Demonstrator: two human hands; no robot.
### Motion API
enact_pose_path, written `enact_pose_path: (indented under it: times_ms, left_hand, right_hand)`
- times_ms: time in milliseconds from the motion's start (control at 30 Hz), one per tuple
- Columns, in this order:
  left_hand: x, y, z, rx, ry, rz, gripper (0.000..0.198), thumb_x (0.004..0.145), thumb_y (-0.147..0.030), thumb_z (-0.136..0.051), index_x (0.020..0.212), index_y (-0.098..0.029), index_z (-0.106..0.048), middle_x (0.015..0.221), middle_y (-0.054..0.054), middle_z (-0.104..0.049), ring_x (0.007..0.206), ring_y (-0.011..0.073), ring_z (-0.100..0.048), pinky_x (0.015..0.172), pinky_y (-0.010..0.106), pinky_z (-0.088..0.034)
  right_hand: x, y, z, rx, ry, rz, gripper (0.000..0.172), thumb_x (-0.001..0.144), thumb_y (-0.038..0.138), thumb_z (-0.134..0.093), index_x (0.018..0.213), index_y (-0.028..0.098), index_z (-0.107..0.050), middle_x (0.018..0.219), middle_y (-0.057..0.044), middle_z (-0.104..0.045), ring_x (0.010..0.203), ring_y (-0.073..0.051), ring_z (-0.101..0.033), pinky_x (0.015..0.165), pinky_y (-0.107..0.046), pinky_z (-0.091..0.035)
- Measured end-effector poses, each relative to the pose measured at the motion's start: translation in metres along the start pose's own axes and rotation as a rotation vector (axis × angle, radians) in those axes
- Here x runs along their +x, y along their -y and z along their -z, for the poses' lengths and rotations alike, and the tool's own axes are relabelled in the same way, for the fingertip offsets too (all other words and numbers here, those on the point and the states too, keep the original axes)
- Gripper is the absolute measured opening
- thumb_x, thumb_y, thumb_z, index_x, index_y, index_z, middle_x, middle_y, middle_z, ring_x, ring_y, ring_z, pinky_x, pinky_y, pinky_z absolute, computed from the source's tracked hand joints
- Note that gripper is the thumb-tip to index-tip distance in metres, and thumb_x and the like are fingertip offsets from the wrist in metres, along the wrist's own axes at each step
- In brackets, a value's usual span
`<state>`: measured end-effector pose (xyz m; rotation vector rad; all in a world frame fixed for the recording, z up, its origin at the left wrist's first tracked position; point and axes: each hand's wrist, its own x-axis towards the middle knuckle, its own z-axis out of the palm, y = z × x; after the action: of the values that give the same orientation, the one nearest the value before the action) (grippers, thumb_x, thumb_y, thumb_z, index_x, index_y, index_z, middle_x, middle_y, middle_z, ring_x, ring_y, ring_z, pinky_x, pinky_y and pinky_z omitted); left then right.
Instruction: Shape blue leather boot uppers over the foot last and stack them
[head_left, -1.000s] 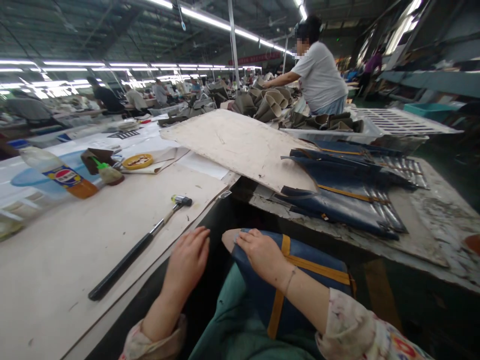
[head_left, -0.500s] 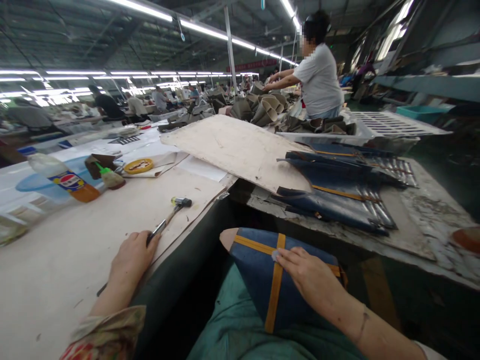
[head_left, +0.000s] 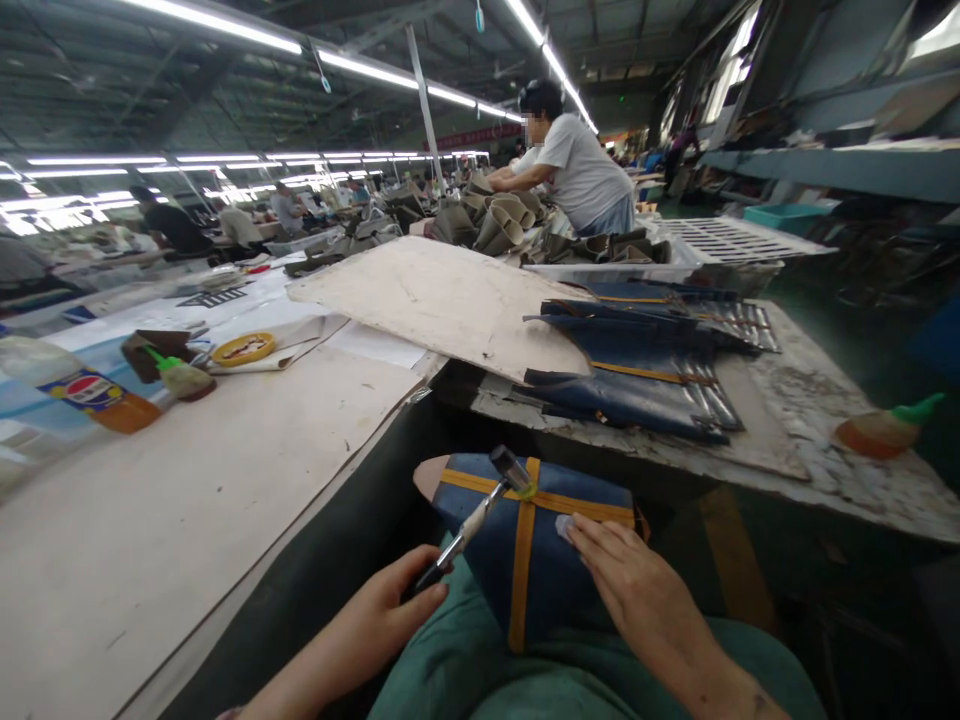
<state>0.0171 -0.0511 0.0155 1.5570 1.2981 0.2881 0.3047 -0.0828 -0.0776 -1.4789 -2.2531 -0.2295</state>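
Note:
My left hand is closed around the dark handle end of a small hammer with a black-and-yellow head. The head is over the crossing of two tan straps on a blue leather piece; whether it touches, I cannot tell. This blue piece lies across my green-clothed lap, its pale pointed end to the left. My right hand rests on its right part, fingers stretched together. At those fingertips is a small pale wad, pressed against the leather; its exact kind is unclear.
Left is a pale-topped table with a drink bottle, a green-tipped squeeze bottle and a yellow dish. Several blue leather pieces lie on the right-hand table, near another squeeze bottle. A co-worker bends over stacked parts behind.
My left hand has lifted the hammer off the table and brought it right, over the blue leather piece. My right hand has shifted slightly down and right, away from the strap crossing.

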Motion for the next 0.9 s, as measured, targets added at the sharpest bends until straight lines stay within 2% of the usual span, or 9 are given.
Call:
enact_pose_path:
  times_ms: [67, 133, 233, 333, 400, 533, 700, 833, 900]
  left_hand:
    - [-0.002, -0.011, -0.003, 0.042, -0.007, -0.025, 0.045, 0.083, -0.048, -0.05, 0.119, -0.02, -0.052, 0.093, 0.003, -0.066, 0.072, 0.0153, -0.06, 0.063, 0.021, -0.049]
    - [-0.003, -0.016, -0.001, 0.118, -0.07, -0.036, 0.05, 0.085, -0.048, -0.047, 0.129, -0.024, -0.043, 0.094, 0.002, -0.067, 0.071, 0.0161, -0.062, 0.065, 0.023, -0.05]
    - [0.002, -0.01, -0.004, 0.259, -0.105, -0.07, 0.044, 0.088, -0.042, -0.044, 0.129, -0.027, -0.043, 0.106, 0.002, -0.067, 0.092, 0.0195, -0.063, 0.081, 0.024, -0.048]
    - [0.011, 0.003, -0.014, 0.33, -0.009, -0.03, 0.037, 0.088, -0.036, -0.043, 0.123, -0.025, -0.049, 0.108, 0.003, -0.067, 0.097, 0.0205, -0.063, 0.083, 0.024, -0.047]
    - [0.015, 0.005, -0.018, 0.309, -0.006, -0.035, 0.038, 0.088, -0.037, -0.044, 0.122, -0.023, -0.05, 0.11, 0.004, -0.067, 0.098, 0.0205, -0.063, 0.084, 0.024, -0.046]
    - [0.01, -0.001, -0.015, 0.209, -0.091, -0.095, 0.041, 0.092, -0.044, -0.036, 0.127, -0.024, -0.046, 0.114, 0.003, -0.064, 0.103, 0.0196, -0.059, 0.091, 0.025, -0.043]
    - [0.005, 0.005, -0.015, 0.199, 0.001, 0.013, 0.039, 0.091, -0.046, -0.036, 0.117, -0.023, -0.055, 0.098, 0.003, -0.068, 0.093, 0.0211, -0.063, 0.086, 0.027, -0.047]
    - [0.0, 0.012, -0.015, 0.146, -0.101, -0.036, 0.044, 0.088, -0.049, -0.041, 0.127, -0.029, -0.05, 0.12, 0.001, -0.062, 0.11, 0.0241, -0.057, 0.097, 0.029, -0.042]
    - [-0.001, 0.014, -0.015, 0.151, -0.11, -0.034, 0.046, 0.087, -0.05, -0.044, 0.129, -0.031, -0.048, 0.124, 0.0, -0.06, 0.114, 0.025, -0.054, 0.098, 0.03, -0.041]
  right_hand:
    - [0.001, 0.0, 0.0, 0.01, -0.003, -0.007, 0.039, 0.087, 0.008, -0.038, 0.117, 0.016, -0.061, 0.118, -0.004, -0.064, 0.098, -0.021, -0.061, 0.082, -0.034, -0.054]
    - [0.001, 0.0, 0.0, 0.013, -0.015, -0.006, 0.038, 0.087, 0.008, -0.038, 0.116, 0.016, -0.061, 0.117, -0.004, -0.064, 0.097, -0.021, -0.061, 0.081, -0.034, -0.054]
    - [0.0, -0.001, -0.001, 0.016, -0.031, -0.009, 0.038, 0.087, 0.008, -0.038, 0.117, 0.015, -0.061, 0.117, -0.005, -0.064, 0.097, -0.021, -0.061, 0.081, -0.035, -0.055]
    - [-0.001, -0.001, -0.002, 0.031, -0.04, -0.033, 0.038, 0.087, 0.009, -0.038, 0.117, 0.016, -0.061, 0.117, -0.004, -0.064, 0.098, -0.02, -0.06, 0.082, -0.034, -0.054]
    - [-0.002, 0.0, -0.003, 0.039, -0.042, -0.046, 0.039, 0.087, 0.008, -0.038, 0.117, 0.017, -0.061, 0.118, -0.004, -0.064, 0.098, -0.02, -0.06, 0.083, -0.034, -0.054]
    - [-0.004, 0.0, -0.004, 0.062, -0.028, -0.059, 0.04, 0.087, 0.007, -0.038, 0.119, 0.018, -0.059, 0.119, -0.004, -0.063, 0.099, -0.019, -0.059, 0.085, -0.034, -0.053]
    - [-0.003, 0.0, -0.004, 0.086, -0.024, -0.084, 0.04, 0.087, 0.009, -0.039, 0.12, 0.018, -0.059, 0.119, -0.005, -0.063, 0.101, -0.019, -0.059, 0.089, -0.034, -0.051]
    - [-0.003, 0.002, 0.0, 0.091, -0.02, -0.091, 0.041, 0.086, 0.007, -0.039, 0.12, 0.018, -0.059, 0.119, -0.005, -0.063, 0.101, -0.019, -0.059, 0.088, -0.034, -0.052]
    - [-0.005, 0.003, 0.002, 0.094, -0.027, -0.099, 0.041, 0.086, 0.006, -0.039, 0.119, 0.018, -0.059, 0.119, -0.005, -0.063, 0.101, -0.019, -0.059, 0.087, -0.033, -0.052]
